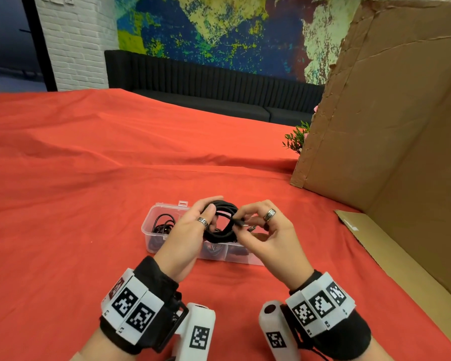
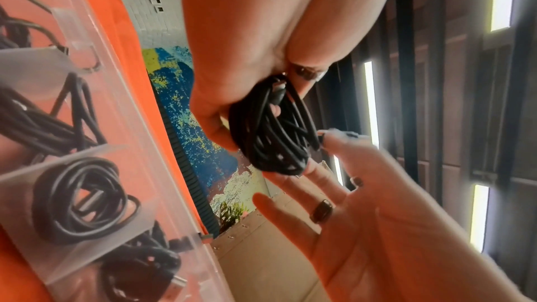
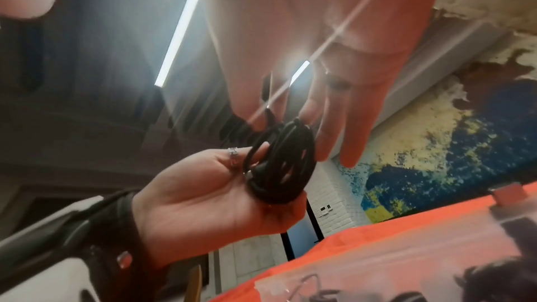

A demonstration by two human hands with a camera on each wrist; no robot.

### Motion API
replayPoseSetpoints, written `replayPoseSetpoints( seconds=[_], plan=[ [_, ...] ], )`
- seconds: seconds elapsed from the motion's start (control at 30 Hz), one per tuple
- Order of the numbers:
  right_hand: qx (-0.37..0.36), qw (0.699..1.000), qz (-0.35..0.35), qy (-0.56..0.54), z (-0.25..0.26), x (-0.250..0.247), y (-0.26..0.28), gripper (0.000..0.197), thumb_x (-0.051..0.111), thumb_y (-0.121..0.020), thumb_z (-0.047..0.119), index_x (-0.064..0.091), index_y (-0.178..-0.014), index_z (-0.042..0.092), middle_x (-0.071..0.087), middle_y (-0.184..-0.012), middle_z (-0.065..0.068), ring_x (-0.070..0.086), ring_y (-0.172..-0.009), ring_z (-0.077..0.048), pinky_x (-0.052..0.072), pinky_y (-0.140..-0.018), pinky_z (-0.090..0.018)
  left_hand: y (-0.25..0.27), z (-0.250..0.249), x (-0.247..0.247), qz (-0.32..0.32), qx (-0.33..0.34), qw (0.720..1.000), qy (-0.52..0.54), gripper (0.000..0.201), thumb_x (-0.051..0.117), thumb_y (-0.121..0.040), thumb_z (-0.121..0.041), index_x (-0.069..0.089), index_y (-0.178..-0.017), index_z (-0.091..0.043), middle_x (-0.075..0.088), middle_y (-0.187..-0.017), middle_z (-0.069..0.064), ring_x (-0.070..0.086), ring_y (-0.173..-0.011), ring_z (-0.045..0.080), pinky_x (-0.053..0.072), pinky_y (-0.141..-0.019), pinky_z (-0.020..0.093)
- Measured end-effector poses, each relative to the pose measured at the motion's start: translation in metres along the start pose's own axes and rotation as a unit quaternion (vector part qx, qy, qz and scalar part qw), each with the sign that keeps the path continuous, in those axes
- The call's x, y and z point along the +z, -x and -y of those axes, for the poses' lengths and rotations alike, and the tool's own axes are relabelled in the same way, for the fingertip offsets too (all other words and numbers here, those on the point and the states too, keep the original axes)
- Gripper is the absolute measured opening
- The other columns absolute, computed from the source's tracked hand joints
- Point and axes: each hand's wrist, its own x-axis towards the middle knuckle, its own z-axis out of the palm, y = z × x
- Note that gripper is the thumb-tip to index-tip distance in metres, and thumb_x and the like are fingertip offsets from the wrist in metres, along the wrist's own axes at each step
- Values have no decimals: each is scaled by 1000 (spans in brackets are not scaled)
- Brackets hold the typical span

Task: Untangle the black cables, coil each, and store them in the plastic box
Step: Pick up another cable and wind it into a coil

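Hovering directly above the plastic box (image 1: 151, 217), the left hand (image 1: 193, 227) is clasping the coiled cable (image 1: 223, 222) while the right hand (image 1: 266, 230) is pinching its plug end.

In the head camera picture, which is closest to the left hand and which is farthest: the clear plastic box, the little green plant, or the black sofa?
From the left hand, which holds a coiled black cable:
1. Clear plastic box, right below the hand on the red cloth.
2. Little green plant, farther back on the right, beside the brown cardboard sheet.
3. Black sofa, farthest, against the painted wall.
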Motion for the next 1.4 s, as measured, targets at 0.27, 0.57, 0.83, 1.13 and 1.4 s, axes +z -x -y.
replayPoseSetpoints(
  seconds=[0.27, 0.57, 0.83, 1.13, 1.4],
  plan=[
    [-77, 992, 14, 98, -6, 5, 6, 21, 65, -78, 34, 69, -94, 22, 52, -101, 4, 61, -90, -12, 55, -78, -37, -3, 2, -5, -25, 18, 999, 17, 26, 39, -97, -18, 60, -113, -19, 58, -105, 16, 53, -101, 23, 38, -102, 45],
    [34, 999, 25, 24, -1, 7, 4, 16, 71, -76, 19, 60, -87, 23, 54, -100, 2, 63, -87, -8, 50, -68, -17, -3, 7, -5, -21, 18, 999, 24, 28, 37, -98, -11, 56, -116, -20, 50, -73, 1, 48, -73, 10, 38, -82, 29],
    [133, 988, 22, -71, -1, 2, 1, 29, 48, -93, 4, 51, -114, 24, 67, -105, 4, 66, -88, -12, 55, -83, -35, -4, 9, -6, 27, -22, 998, 60, 33, 49, -89, 3, 54, -118, -11, 64, -90, 5, 64, -73, 6, 53, -63, 18],
    [29, 996, 50, 62, 0, 8, 6, 37, 43, -89, 25, 58, -122, 20, 68, -111, 7, 60, -104, 4, 46, -91, -15, 5, 1, -3, 149, -154, 955, 206, 24, 62, -68, -8, 72, -90, -6, 70, -91, 15, 68, -81, 28, 50, -89, 48],
    [-32, 991, 32, 126, 2, 17, 6, 19, 47, -89, 21, 57, -102, 11, 64, -95, 12, 60, -89, -6, 42, -76, -9, 5, 1, -1, 91, -134, 968, 191, 32, 62, -72, -32, 70, -94, -10, 68, -91, 12, 67, -81, 23, 57, -65, 37]
  ],
)
